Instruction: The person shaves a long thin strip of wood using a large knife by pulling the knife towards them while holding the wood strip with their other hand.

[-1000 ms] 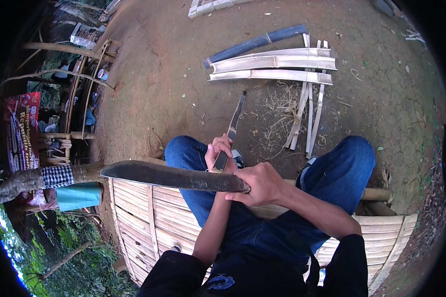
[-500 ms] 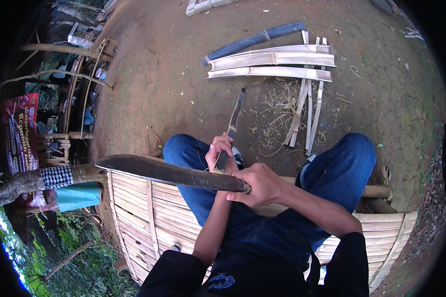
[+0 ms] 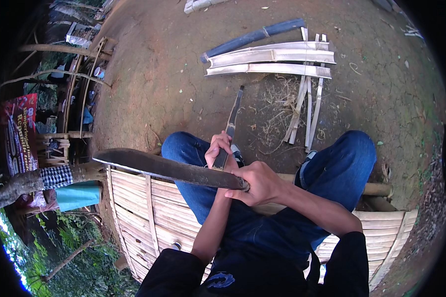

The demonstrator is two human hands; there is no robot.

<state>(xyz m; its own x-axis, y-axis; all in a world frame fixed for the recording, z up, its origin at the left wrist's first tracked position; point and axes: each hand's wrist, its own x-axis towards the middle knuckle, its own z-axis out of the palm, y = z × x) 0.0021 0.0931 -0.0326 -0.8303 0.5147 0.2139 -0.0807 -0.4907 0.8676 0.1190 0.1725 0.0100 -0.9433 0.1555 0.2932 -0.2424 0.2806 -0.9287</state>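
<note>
My right hand [image 3: 258,183] is closed round the handle of a machete [image 3: 178,169], hiding the handle. Its broad dark blade points left, crossing above my left forearm and left thigh. My left hand [image 3: 219,150] grips a narrow bamboo strip [image 3: 235,110], dark on its outer side, which slants forward and slightly right over the dirt. The strip's near end sits just beyond the blade, close to my right hand; whether blade and strip touch I cannot tell.
I sit on a bamboo slat bench [image 3: 134,203]. On the dirt ahead lie split bamboo halves [image 3: 277,56], a dark bamboo piece [image 3: 255,39], thin strips [image 3: 309,111] and curly shavings [image 3: 277,116]. Leftward are a red banner [image 3: 20,131], a teal cloth [image 3: 78,197] and a branch rail [image 3: 59,48].
The blade has risen slightly at its tip and shifted a little away from me. The bamboo strip looks turned in my left hand, its near end now showing dark instead of pale.
</note>
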